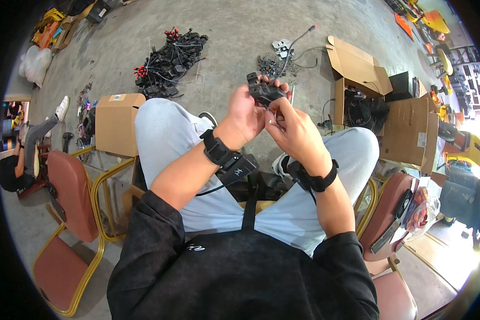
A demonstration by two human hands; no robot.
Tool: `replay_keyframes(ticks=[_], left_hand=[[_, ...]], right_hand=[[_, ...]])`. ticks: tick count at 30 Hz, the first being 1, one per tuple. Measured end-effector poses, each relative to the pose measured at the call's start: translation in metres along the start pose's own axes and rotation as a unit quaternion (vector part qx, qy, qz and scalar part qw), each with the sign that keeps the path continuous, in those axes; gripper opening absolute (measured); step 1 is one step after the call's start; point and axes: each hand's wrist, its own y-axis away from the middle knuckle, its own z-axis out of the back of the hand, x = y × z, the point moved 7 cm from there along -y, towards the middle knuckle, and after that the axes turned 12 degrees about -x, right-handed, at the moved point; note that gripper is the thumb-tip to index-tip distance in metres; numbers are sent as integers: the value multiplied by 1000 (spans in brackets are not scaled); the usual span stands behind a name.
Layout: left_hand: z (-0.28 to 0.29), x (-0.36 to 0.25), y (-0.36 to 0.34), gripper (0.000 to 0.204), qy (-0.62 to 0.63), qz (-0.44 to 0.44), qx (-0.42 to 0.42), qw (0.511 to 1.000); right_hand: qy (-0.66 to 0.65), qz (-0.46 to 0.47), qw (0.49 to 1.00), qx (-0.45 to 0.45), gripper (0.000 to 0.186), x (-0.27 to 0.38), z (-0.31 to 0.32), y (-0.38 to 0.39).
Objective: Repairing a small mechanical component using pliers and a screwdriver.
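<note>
Black plastic part [265, 92] held at 12 o'clock above knees, clamped by left hand [246, 113]. Right hand [295, 130] pinched on small silvery piece [272, 122] beneath it. Risk judged: small piece dropped to concrete floor [234, 32] if pinch slackened.

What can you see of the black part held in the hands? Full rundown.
The black part is a small, blocky, matte piece that looks like moulded plastic, with stepped, irregular edges and a lug sticking up at its upper left. It is held up in front of the person, above the knees and clear of the concrete floor. The left hand grips it from below and the side; the right hand meets its lower right edge with its fingertips. Finer detail is too small to tell.
</note>
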Motion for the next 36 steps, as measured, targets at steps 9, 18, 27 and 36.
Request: replay_keyframes(ticks=[9, 18, 27, 36], left_hand=[[12, 4, -2, 20, 4, -4, -77, 997], [13, 7, 0, 21, -50, -5, -96, 994], [8, 8, 0, 21, -14, 8, -61, 998], [6, 9, -3, 22, 6, 22, -21, 1000]], right_hand=[[-5, 15, 1000, 4, 22, 0, -3, 1], [-3, -41, 999, -21, 14, -9, 3, 0], [-23, -8, 998, -51, 13, 3, 7, 0], [-23, -115, 993, -13, 16, -11, 5, 5]])
